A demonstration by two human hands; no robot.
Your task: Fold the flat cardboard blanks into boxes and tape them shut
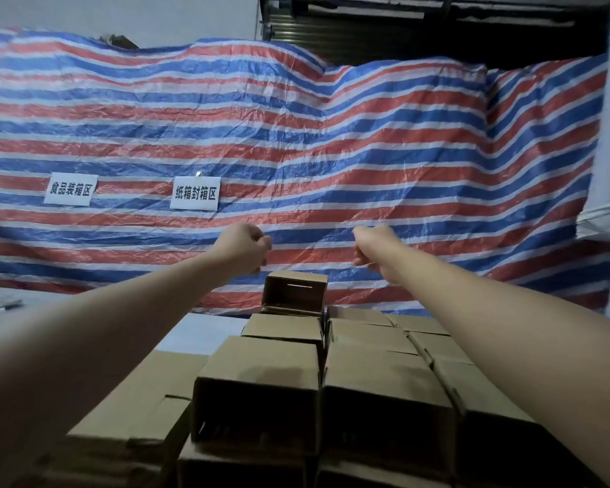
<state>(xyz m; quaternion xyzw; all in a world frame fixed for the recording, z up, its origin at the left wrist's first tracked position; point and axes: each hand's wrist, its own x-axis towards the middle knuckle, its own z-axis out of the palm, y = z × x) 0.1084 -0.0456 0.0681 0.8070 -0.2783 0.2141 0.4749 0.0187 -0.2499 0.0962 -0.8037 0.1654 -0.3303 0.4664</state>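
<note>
From the head camera, both bare arms stretch forward and up over a stack of folded cardboard boxes point(282, 392). The left hand point(247, 246) is curled into a fist with nothing visible in it. The right hand point(372, 250) is also curled, well apart from the left; a thin pale line shows at its fingers, too fine to identify, so whether it pinches anything cannot be told. Below and between the two hands, an open box point(294, 294) lies on its side atop the far end of the stack, its opening facing the camera. Flat cardboard blanks point(145, 399) lie to the left of the stack. Behind everything hangs a red, white and blue striped tarp point(331, 135) bearing two white paper signs point(195, 193) with printed characters.
</note>
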